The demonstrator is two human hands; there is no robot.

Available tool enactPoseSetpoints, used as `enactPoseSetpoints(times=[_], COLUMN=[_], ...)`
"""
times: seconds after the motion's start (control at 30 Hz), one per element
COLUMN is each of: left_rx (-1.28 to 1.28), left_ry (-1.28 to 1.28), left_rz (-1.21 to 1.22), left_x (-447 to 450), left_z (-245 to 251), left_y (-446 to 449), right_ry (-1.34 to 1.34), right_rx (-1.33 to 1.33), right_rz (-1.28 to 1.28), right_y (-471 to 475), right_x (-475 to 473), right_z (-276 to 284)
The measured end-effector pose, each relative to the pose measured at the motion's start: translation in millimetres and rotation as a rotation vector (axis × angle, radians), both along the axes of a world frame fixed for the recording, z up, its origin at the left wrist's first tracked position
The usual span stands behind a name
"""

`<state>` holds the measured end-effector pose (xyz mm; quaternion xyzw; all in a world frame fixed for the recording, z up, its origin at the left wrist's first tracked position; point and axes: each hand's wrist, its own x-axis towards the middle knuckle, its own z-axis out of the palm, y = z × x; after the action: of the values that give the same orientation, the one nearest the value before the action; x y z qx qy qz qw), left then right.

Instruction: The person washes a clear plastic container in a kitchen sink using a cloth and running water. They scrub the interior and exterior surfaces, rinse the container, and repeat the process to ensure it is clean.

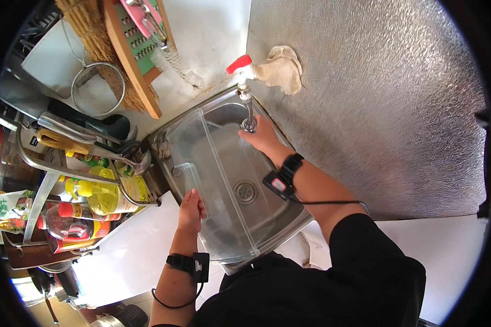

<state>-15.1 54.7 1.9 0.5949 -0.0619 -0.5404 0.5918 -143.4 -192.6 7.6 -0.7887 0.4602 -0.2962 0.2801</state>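
My left hand (192, 210) grips the side handle of a clear plastic bin or lid (220, 165), which lies tilted across a stainless steel sink (298, 212). A raised ridge runs along the clear plastic. At the far end of the sink, my right hand (264, 135) holds the nozzle (248, 125) of a faucet with a red lever (239, 64). Fine water appears to spray from the nozzle onto the plastic. A round drain strainer (245, 192) shows near the sink's middle, partly through the plastic.
A beige cloth (284, 69) hangs by the faucet against a textured metal wall panel (372, 102). To the left, a metal rack (69, 165) holds ladles and bottles, including a yellow liquid bottle (102, 192). A mesh strainer (98, 88), straw whisk (90, 36) and wooden-framed grater (135, 61) hang above.
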Motion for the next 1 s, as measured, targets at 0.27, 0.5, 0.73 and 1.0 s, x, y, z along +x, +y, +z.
enactPoseSetpoints(times=[0.27,0.5,0.73,1.0], left_rx=[-0.036,-0.038,-0.011,0.073], left_ry=[-0.018,-0.011,-0.016,-0.133], left_rz=[-0.035,-0.046,-0.064,-0.125], left_x=[0.5,-0.8,-1.9,-6.3], left_z=[0.5,-0.9,-9.0,-14.2], left_y=[2.0,0.6,-10.0,-30.2], right_ry=[-0.502,-0.796,-0.809,-0.400], right_rx=[0.656,1.024,1.072,0.826], right_rz=[0.092,0.099,0.131,0.175], right_y=[-23.8,-6.1,6.0,8.2], right_x=[38.5,57.1,44.0,-8.6], right_z=[-65.9,-34.2,-19.5,-15.5])
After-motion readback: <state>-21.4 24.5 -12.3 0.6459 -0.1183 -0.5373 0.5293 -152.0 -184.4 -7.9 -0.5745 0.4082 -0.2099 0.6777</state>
